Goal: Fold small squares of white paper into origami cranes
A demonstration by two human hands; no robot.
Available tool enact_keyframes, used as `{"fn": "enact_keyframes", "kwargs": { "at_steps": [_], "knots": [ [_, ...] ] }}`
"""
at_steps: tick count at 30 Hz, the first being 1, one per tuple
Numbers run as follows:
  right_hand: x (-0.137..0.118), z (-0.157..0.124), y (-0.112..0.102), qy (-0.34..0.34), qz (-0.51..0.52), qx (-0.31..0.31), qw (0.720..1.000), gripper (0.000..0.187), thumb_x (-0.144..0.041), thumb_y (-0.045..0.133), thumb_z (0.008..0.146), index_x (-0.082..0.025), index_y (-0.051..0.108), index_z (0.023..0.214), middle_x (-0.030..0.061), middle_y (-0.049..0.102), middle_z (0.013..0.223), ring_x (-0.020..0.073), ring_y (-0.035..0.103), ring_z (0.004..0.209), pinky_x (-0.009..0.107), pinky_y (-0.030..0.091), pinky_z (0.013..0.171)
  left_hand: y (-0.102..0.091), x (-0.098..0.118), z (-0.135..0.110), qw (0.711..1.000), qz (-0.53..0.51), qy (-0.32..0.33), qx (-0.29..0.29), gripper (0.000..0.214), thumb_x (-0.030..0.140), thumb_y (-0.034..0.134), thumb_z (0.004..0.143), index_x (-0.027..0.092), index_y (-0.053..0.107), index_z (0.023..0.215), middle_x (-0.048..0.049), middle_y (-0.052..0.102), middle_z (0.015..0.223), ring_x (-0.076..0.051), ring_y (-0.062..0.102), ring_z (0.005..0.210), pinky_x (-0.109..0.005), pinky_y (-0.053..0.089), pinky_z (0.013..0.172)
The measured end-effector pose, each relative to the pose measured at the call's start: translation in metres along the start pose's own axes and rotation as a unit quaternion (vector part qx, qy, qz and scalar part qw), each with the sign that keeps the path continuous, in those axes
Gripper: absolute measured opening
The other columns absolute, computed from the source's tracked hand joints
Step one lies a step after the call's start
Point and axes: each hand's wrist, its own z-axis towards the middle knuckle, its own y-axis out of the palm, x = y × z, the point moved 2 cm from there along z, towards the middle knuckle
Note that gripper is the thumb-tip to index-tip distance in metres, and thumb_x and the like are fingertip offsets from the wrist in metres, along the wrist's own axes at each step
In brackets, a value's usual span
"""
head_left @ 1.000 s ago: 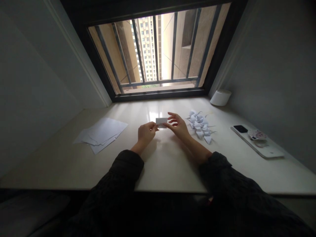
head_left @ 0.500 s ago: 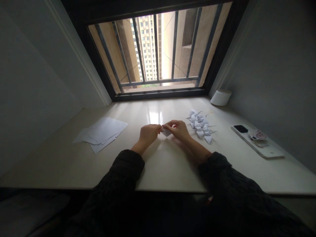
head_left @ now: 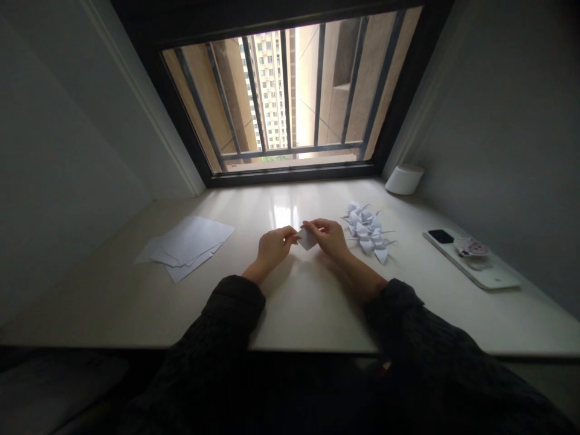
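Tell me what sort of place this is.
Probably a nook in a home, perhaps a flat: a pale counter reaches up to a barred window, and a tall building with many windows stands outside.

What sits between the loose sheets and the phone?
In the head view: the left hand, the small folded paper, the right hand, then the cluster of folded paper shapes.

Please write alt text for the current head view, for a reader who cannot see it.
A person's left hand and right hand pinch a small folded paper over a pale counter. Loose white sheets lie to the left; a group of paper figures and, farther out, a phone lie to the right. Behind is a barred window.
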Motion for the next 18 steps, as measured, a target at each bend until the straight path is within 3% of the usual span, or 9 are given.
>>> {"fn": "enact_keyframes", "kwargs": {
  "at_steps": [3,7,11,18],
  "knots": [
    [0.004,0.000,0.002,0.033,0.059,0.004,0.998,0.041,-0.057,0.062,0.074,-0.019,0.076,0.076,0.0045,0.072,0.069,0.0190,0.062,0.063,0.029,0.044,0.059,0.006,-0.006,0.002,0.986,-0.162,-0.046,0.006,0.025,0.045,0.061,0.078,0.021,0.068,0.077,-0.0033,0.070,0.075,-0.017,0.062,0.070,-0.027,0.044,0.065],
    [0.008,0.001,0.003,0.049,0.119,-0.001,0.992,0.040,-0.056,0.068,0.068,-0.017,0.075,0.078,0.0066,0.073,0.073,0.0204,0.064,0.067,0.030,0.046,0.060,0.010,-0.010,0.006,0.937,-0.333,-0.105,0.016,0.032,0.048,0.065,0.073,0.016,0.067,0.075,-0.0031,0.067,0.071,-0.015,0.061,0.068,-0.026,0.047,0.065],
    [0.010,0.003,0.004,0.050,0.118,-0.005,0.992,0.041,-0.055,0.070,0.065,-0.016,0.075,0.076,0.0079,0.073,0.073,0.0209,0.064,0.067,0.030,0.047,0.059,0.010,-0.012,0.006,0.918,-0.369,-0.142,0.035,0.037,0.051,0.067,0.070,0.015,0.070,0.078,-0.0034,0.067,0.072,-0.013,0.059,0.067,-0.026,0.048,0.064],
    [0.014,0.006,0.000,0.044,0.120,0.031,0.991,0.040,-0.055,0.069,0.066,-0.016,0.073,0.073,0.0052,0.070,0.067,0.0169,0.060,0.061,0.028,0.045,0.058,0.015,-0.012,0.004,0.915,-0.372,-0.153,-0.014,0.041,0.054,0.071,0.066,0.015,0.073,0.080,-0.0047,0.068,0.069,-0.014,0.060,0.063,-0.027,0.049,0.064]
  ]
}}
